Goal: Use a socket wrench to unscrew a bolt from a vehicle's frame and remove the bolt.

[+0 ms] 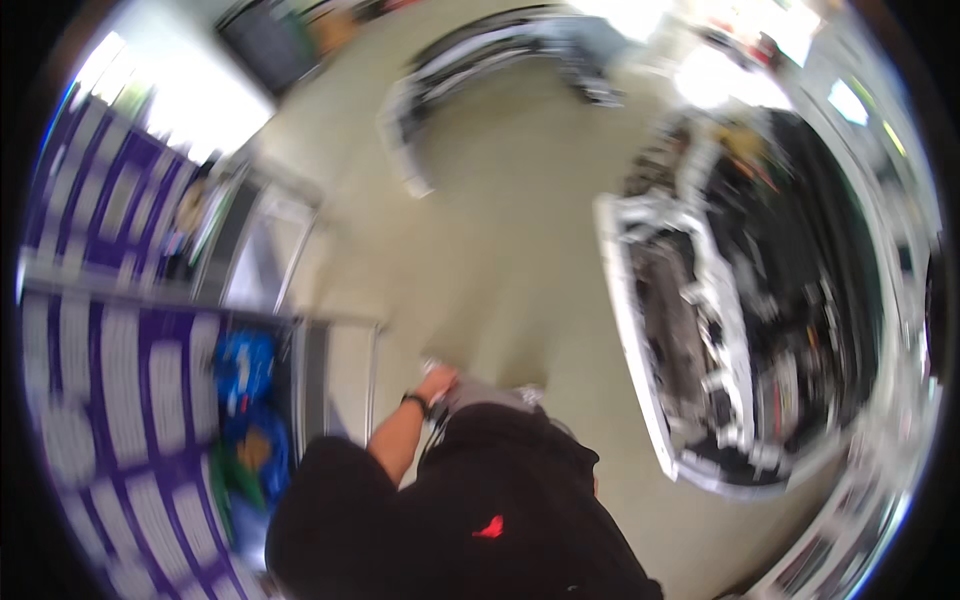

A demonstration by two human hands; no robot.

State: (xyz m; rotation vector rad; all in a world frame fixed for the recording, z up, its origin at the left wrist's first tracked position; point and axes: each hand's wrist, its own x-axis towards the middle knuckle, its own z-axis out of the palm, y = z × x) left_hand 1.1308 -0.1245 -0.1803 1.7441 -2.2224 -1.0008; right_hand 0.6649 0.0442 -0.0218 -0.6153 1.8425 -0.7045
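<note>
My left hand [437, 384] is low in front of me, at the left side of my grey trousers [490, 396]. A dark band [416, 403] circles its wrist. Motion smears the fingers, and a small pale patch shows just past them; whether they hold anything I cannot make out. My right hand is out of sight beside my black top [500, 500], with only a sliver of skin at its right edge. To my right stands a vehicle front end [735, 300] with its engine bay exposed and a white front frame.
A detached bumper [480, 50] lies curved on the floor ahead. On the left are metal-framed carts [345, 380], blue bags [245, 365] and purple wall panels [120, 350] with white sheets. A dark bin-like box [268, 45] stands at the far left.
</note>
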